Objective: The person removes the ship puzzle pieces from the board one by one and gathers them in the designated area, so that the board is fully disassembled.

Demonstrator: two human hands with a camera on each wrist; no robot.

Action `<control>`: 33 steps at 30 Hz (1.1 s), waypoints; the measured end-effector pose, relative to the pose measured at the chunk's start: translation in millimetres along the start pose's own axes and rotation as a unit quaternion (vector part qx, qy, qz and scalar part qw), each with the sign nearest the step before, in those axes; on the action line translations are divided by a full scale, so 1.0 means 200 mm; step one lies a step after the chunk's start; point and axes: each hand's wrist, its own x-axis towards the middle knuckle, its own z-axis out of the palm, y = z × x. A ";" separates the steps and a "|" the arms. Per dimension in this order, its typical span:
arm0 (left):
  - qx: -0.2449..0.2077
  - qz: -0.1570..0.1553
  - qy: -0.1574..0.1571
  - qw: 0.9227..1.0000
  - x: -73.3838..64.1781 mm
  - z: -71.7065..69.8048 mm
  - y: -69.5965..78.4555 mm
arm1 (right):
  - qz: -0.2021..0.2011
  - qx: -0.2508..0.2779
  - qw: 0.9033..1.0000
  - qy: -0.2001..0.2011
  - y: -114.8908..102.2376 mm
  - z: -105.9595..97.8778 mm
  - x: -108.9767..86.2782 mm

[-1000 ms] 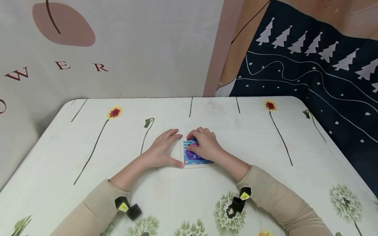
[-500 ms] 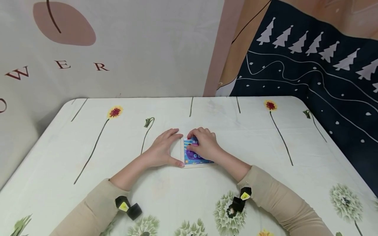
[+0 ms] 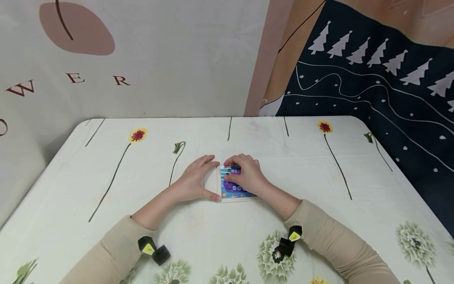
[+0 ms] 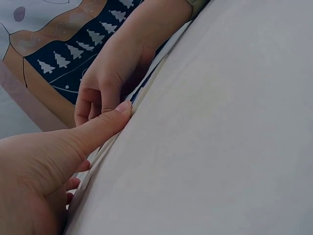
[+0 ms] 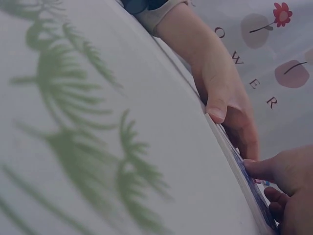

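Note:
A small square puzzle board (image 3: 236,200) lies flat mid-table, with a pale frame around a blue and purple picture (image 3: 232,194). My left hand (image 3: 193,179) holds its left side, thumb at the near corner and forefinger at the far corner. Over the picture, my right hand (image 3: 246,173) bends its fingers and thumb around a coloured puzzle piece, mostly hidden beneath them. In the right wrist view the right thumb (image 5: 259,169) rests at the picture's surface, and the board's pale edge (image 5: 238,175) runs below both hands. The left wrist view shows the left thumb (image 4: 110,122) along that edge.
A white cloth (image 3: 198,240) printed with flowers covers the table. Behind it hangs a pale curtain (image 3: 184,59) with letters, and a dark blue cloth (image 3: 354,83) with white trees hangs at the right. Small black devices (image 3: 161,254) sit at both wrists.
The right hand has shifted very slightly to the right over the picture, showing more of the purple print between thumb and forefinger. The left hand and the board stay in place.

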 end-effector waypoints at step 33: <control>0.004 0.000 -0.002 1.000 0.00 0.00 0.00 | 0.064 0.191 0.979 0.001 0.03 -0.12 0.01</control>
